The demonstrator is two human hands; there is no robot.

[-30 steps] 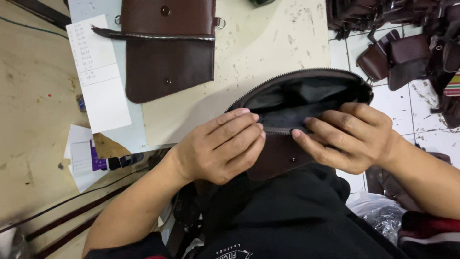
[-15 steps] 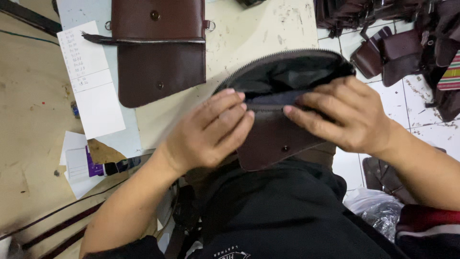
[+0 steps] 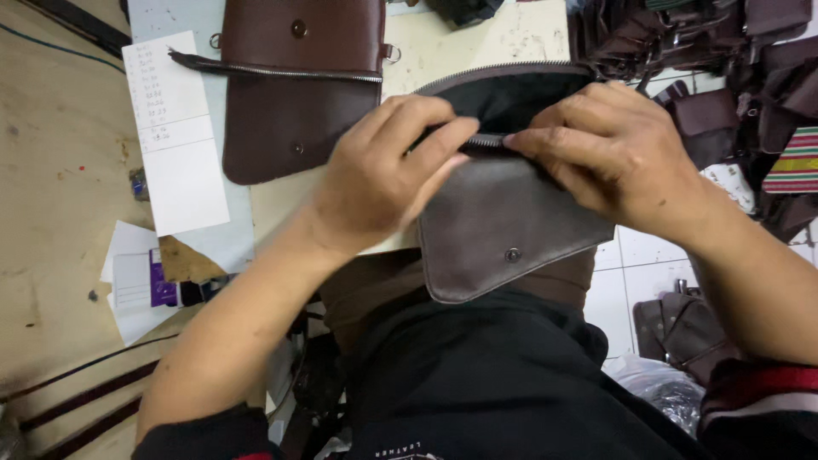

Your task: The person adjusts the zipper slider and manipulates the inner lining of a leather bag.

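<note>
A brown leather pouch (image 3: 503,226) is pinched at its zipper (image 3: 486,140) by the left hand (image 3: 383,175) and right hand (image 3: 613,153). At ten o'clock, a second brown pouch (image 3: 294,85) is laid beside a paper slip (image 3: 175,132).

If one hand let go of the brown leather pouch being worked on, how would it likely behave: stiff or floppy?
The brown leather pouch probably flops: its open zip edge bends between the left hand and right hand. The grained leather likely gives a fair grip.

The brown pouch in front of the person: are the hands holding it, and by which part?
Yes. Both the left hand and the right hand pinch the brown leather pouch at its open zippered top edge, fingertips meeting at the zipper.
</note>
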